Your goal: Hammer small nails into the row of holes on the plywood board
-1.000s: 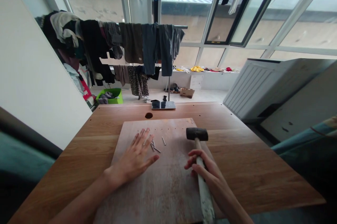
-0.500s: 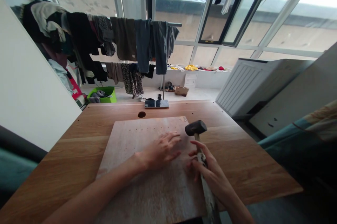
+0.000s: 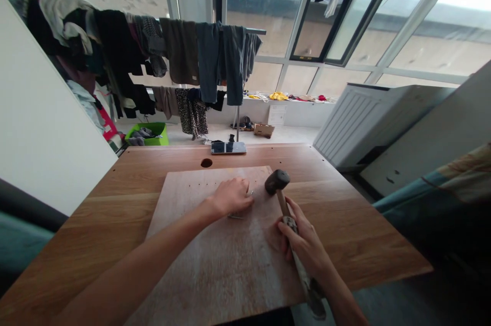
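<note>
A pale wooden board [image 3: 215,264] lies on the table, with a row of small dark marks or holes near its far edge. Above the board's far half is my left hand [image 3: 232,196], fingers closed in a pinch on a thin nail [image 3: 251,193] whose shiny end pokes out. Another nail or two [image 3: 235,216] lie on the board just under that hand. My right hand [image 3: 303,234] wraps around the handle of a mallet [image 3: 284,204]. Its dark head [image 3: 276,181] hangs over the board's right edge, and the handle's lower part looks taped.
The wood-grain table [image 3: 345,224] has a round hole [image 3: 206,163] near its far edge, and a phone [image 3: 228,147] lies beyond the board. Past the table are a laundry rack with clothes [image 3: 180,52], a green basket [image 3: 163,134] and a white ribbed cabinet [image 3: 345,121].
My left hand has gone from lying spread on the board to a pinch with a nail showing. Nails now show beneath it. The mallet head has shifted slightly left, and my right hand's grip has tightened.
</note>
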{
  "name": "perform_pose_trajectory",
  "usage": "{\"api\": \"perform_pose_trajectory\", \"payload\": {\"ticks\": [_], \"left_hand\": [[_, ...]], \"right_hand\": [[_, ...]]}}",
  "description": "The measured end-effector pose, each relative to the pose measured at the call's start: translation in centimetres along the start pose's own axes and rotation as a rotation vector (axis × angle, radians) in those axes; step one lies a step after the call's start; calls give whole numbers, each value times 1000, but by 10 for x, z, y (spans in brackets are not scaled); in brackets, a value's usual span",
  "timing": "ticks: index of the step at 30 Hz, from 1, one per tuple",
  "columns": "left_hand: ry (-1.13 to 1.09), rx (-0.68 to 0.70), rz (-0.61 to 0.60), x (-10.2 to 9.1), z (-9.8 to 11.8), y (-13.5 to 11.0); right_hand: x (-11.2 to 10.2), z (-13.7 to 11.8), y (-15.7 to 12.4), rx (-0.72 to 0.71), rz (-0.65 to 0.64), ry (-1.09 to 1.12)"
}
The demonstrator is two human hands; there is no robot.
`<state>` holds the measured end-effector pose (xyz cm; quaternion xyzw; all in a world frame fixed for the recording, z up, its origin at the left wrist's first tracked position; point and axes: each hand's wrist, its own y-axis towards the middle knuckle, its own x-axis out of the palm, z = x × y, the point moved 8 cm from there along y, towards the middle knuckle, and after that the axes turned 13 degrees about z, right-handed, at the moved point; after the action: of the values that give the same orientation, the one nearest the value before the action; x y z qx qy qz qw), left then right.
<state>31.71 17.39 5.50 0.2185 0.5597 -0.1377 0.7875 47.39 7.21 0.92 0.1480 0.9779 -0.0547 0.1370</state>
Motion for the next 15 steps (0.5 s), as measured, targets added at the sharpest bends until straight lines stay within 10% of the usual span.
{"api": "perform_pose_trajectory", "payload": {"ticks": [6,15], "left_hand": [[63,66,-139,10,16,17],[-93,63,36,0,-9,36]], "right_hand": [[1,-1,-4,5,8,7],[1,4,-3,-12,16,45]]}}
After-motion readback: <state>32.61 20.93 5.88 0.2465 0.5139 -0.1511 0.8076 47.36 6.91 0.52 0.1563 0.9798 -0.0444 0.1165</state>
